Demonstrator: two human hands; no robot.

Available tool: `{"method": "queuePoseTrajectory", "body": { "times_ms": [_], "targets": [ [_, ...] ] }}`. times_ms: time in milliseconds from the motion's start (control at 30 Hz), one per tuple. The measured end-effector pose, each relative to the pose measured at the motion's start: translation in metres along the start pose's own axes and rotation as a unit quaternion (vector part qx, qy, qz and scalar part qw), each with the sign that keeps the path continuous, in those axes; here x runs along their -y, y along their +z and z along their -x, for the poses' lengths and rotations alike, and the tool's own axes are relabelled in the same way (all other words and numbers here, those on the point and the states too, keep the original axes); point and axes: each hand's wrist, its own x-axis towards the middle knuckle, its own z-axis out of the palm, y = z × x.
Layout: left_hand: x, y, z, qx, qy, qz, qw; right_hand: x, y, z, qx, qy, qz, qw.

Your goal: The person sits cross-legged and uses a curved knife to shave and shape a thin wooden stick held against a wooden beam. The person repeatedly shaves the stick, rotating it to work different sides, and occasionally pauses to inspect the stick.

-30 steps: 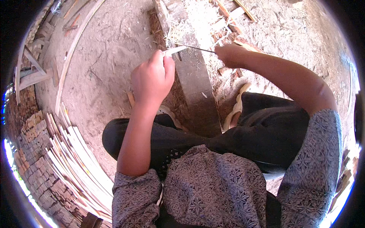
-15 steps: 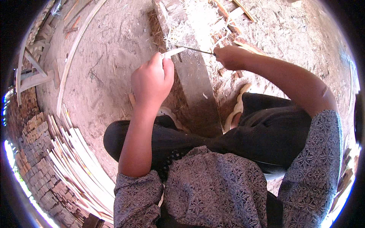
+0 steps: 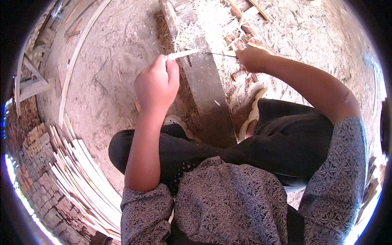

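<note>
My left hand [image 3: 157,83] is closed around a pale wooden stick [image 3: 182,54], whose free end points right over a dark wooden plank [image 3: 208,92]. In my closed right hand [image 3: 254,59] is a knife [image 3: 222,54] with a thin dark blade, its handle mostly hidden by the fingers. The blade reaches left toward the stick's free end; whether the two touch I cannot tell. The plank runs away from me between my feet, and pale wood shavings [image 3: 190,37] cover its far part.
Long pale wood strips [image 3: 83,171] lie at lower left beside stacked small wood blocks [image 3: 43,185]. A long curved strip [image 3: 77,55] crosses the dirt floor [image 3: 116,61] at left. Wood scraps [image 3: 241,24] lie beyond the plank's right side. My sandalled feet [image 3: 255,110] flank the plank.
My left hand has shifted slightly left with the stick. The right hand has moved a little right with the knife, drawing the blade away from across the stick's end.
</note>
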Motion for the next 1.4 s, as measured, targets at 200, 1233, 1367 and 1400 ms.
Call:
{"method": "queuePoseTrajectory", "body": {
  "times_ms": [200,1233,1367,1400],
  "targets": [
    [0.002,-0.001,0.006,0.002,-0.003,0.001,1.0,0.081,-0.068,0.026,-0.208,-0.029,-0.175,0.962],
    [-0.001,0.004,0.003,-0.015,0.029,0.008,0.999,0.073,-0.056,0.023,-0.152,-0.077,-0.105,0.98],
    [0.002,0.003,0.004,-0.009,0.02,0.001,1.0,-0.004,0.017,-0.008,-0.051,-0.045,-0.013,0.998],
    [0.004,0.003,0.004,-0.006,0.015,0.0,1.0,-0.009,0.021,-0.008,-0.066,-0.051,-0.012,0.996]
  ]
}}
